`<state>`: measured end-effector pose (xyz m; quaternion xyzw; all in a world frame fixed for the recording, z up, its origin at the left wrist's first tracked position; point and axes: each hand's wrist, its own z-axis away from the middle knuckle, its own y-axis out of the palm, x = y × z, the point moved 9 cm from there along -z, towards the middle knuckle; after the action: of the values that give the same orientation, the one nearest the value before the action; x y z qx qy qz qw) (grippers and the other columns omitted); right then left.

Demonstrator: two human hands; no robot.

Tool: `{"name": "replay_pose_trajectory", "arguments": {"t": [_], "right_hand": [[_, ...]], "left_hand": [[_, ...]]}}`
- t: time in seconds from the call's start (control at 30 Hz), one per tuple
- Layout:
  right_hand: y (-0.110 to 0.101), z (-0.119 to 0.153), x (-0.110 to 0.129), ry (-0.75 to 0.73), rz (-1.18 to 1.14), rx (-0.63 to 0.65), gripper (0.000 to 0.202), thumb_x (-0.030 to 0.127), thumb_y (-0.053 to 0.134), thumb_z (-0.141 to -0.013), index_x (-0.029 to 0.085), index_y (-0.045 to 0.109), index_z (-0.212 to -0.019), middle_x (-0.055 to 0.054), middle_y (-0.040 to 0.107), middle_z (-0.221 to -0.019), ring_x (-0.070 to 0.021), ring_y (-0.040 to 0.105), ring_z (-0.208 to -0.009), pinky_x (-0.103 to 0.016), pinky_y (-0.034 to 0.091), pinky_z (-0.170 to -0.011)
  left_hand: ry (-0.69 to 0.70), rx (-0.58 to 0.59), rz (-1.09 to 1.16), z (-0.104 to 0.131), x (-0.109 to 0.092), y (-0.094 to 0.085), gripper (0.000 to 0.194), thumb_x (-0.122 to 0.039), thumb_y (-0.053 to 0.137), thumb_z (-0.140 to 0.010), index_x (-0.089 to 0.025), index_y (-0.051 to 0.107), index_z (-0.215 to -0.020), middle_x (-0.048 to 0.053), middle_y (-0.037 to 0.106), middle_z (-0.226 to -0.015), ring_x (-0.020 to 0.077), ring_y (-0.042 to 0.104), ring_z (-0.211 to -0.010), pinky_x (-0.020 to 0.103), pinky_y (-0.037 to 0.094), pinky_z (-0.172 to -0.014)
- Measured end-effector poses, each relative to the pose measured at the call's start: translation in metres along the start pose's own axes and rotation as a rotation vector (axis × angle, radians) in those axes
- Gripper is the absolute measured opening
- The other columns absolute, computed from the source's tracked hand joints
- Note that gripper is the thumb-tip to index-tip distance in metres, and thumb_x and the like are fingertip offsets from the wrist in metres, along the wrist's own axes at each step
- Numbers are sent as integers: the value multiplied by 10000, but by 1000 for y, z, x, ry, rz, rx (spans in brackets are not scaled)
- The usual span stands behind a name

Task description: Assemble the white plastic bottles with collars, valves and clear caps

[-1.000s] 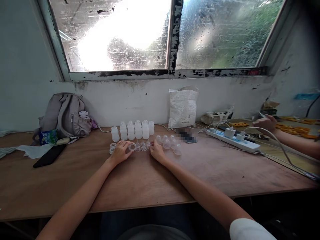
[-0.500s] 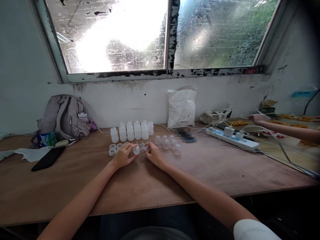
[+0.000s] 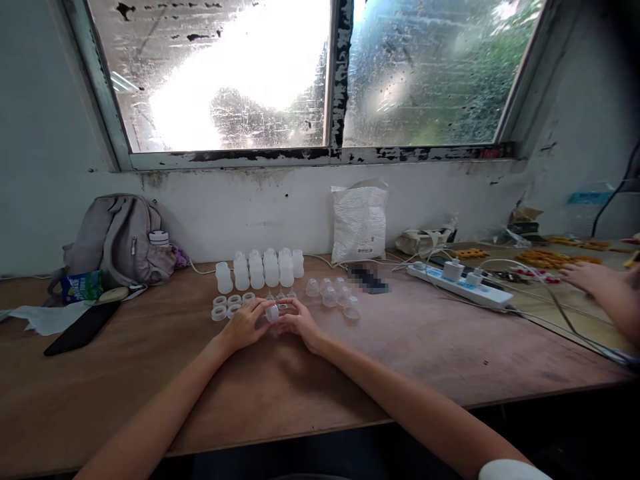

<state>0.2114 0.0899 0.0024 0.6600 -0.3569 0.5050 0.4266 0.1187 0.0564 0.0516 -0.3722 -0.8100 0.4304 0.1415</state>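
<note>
In front of a row of white bottles [image 3: 257, 275], a person's left hand [image 3: 244, 327] pinches a plastic ring [image 3: 272, 314] between thumb and fingers, parted only by its width. The right hand [image 3: 303, 327], fingers half curled, meets it at the ring; what that hand grips cannot be told. More rings [image 3: 219, 317] sit before the bottles' left end, clear cups [image 3: 329, 298] to the bottles' right.

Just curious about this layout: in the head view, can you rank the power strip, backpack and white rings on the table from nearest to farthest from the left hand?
1. White rings: right beside the left hand, on its left.
2. Backpack: toward the back left.
3. Power strip: off on the right side.
</note>
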Motion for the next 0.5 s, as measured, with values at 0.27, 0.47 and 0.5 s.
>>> {"name": "replay_pose_trajectory", "arguments": {"t": [0.27,0.47,0.5], "right_hand": [[-1,0,1,49,-138,35,259,352,529,-726,179,522,-919,-6,583,-679,-121,583,-589,-269,497,-558],[-3,-5,-2,54,-97,44,306,409,482,-771,195,509,-987,-5,585,-706,-97,554,-467,-253,485,-474],[-2,-5,-1,51,-84,60,315,417,469,-778,199,500,-1003,-5,588,-722,-86,536,-424,-257,483,-457]], "left_hand": [[11,-3,53,-1,-6,-2,384,-270,469,-789,-224,410,-1166,61,539,-1081,191,512,-989,328,419,-856],[27,5,16,-1,-7,-1,371,-318,491,-784,-192,425,-1127,76,558,-1076,201,522,-978,337,415,-857],[35,8,14,-1,-7,-1,360,-322,485,-789,-191,429,-1119,77,559,-1072,202,523,-977,340,414,-857]]}}
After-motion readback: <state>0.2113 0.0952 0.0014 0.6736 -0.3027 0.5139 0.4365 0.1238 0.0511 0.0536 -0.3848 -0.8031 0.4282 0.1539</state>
